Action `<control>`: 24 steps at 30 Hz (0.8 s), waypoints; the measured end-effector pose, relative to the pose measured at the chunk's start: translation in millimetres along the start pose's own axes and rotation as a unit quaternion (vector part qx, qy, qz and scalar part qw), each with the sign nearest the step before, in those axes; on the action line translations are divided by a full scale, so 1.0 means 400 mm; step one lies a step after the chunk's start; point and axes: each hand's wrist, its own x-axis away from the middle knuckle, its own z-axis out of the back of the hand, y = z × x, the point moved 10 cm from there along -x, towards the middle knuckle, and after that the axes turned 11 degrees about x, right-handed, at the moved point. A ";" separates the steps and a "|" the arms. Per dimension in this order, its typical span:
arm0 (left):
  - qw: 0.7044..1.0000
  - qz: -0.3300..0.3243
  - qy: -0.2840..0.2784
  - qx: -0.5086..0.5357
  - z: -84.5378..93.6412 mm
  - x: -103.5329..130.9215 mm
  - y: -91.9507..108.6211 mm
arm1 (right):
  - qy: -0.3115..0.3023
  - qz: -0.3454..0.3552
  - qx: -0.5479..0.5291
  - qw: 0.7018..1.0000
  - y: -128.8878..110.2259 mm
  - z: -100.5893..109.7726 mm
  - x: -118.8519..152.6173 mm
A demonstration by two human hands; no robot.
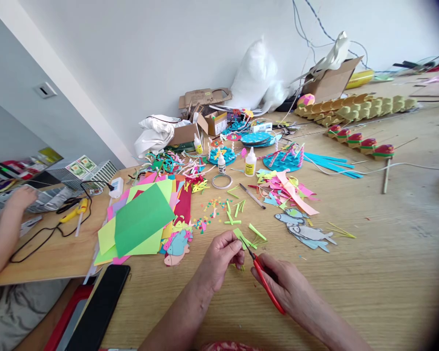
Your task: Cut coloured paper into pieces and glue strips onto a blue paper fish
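My left hand (pixel 221 256) is closed, pinching a small piece of light green paper (pixel 238 235) between thumb and fingers. In my right hand (pixel 287 280) are red-handled scissors (pixel 265 285), with the fingers wrapped round the handles. Their dark blades reach up to the green paper, at or very near its edge. Just beyond lie several narrow cut green paper strips (pixel 237 209). Flat paper fish (pixel 309 231) rest to the right, and more coloured fish cutouts (pixel 177 246) lie to the left of my left hand.
Coloured paper sheets (pixel 144 219) are stacked at the left, near a black phone (pixel 100 304). Glue bottles (pixel 250 163), a tape roll (pixel 222 181) and a pen (pixel 252 196) stand or lie beyond my hands. Egg cartons (pixel 351 109) sit far right. Another person's arm (pixel 3 229) rests at the left.
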 end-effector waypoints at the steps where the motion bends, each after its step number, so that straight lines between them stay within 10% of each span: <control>1: 1.000 0.004 0.000 0.003 0.000 0.000 -0.003 | 0.000 0.001 -0.002 1.000 0.000 0.000 0.000; 24: 0.999 0.025 0.018 -0.038 0.015 -0.003 -0.023 | 0.007 -0.004 -0.011 1.000 0.001 -0.004 -0.005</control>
